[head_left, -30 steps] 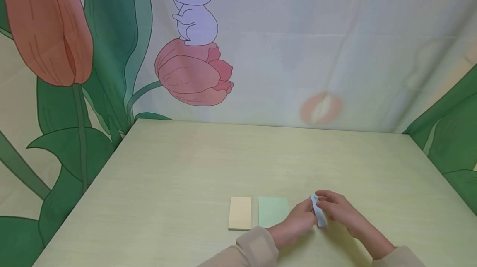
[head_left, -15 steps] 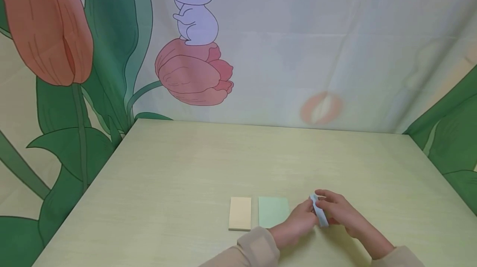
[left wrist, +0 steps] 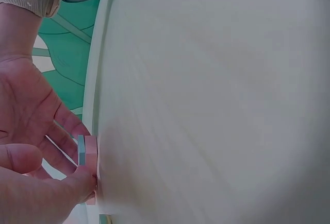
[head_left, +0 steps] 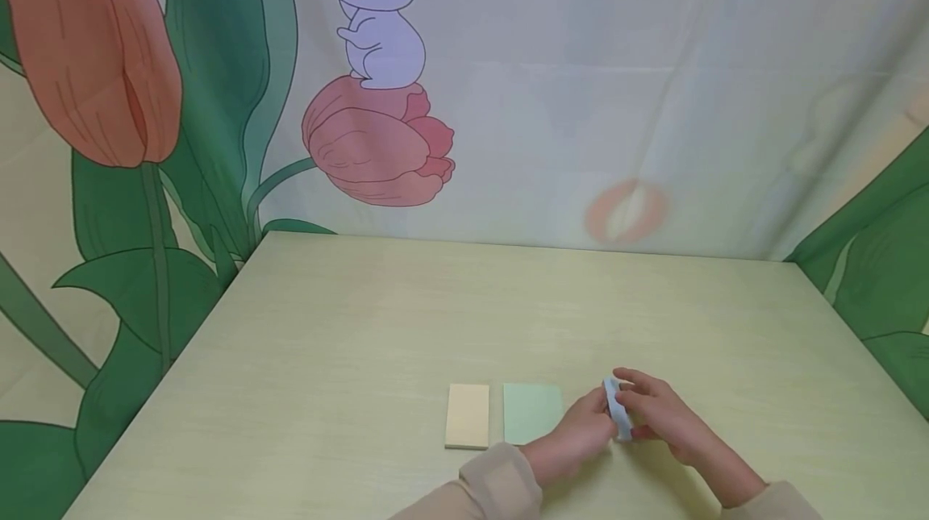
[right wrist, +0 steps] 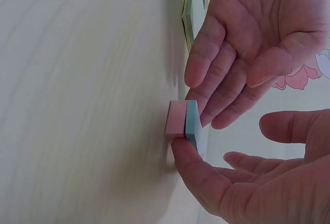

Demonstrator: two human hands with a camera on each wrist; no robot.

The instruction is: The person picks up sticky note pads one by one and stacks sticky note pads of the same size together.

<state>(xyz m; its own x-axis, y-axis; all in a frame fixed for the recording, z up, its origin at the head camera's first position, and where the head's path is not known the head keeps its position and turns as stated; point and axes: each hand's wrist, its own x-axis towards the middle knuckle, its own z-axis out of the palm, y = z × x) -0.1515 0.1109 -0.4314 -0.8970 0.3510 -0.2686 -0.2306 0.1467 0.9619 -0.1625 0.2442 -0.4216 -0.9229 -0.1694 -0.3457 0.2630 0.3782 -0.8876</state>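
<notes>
Two narrow sticky-note pads, one pink and one light blue, lie face to face as a small block between my hands. The pink layer is on the table side. My left hand touches the block's left side with its fingers; its thumb stands apart from the block. From the right, my right hand meets the other side with its fingertips, one finger right at the block's near end. The right thumb is raised away from it. The block sits low over the table.
Left of my hands lie a green sticky-note pad and a peach pad, side by side with a small gap. My left forearm sleeve reaches close to both. The pale table ends at a printed curtain.
Both hands stay nearly in place. The block's near end swings slightly right, then back left, between the fingers. The green and peach pads have not moved.
</notes>
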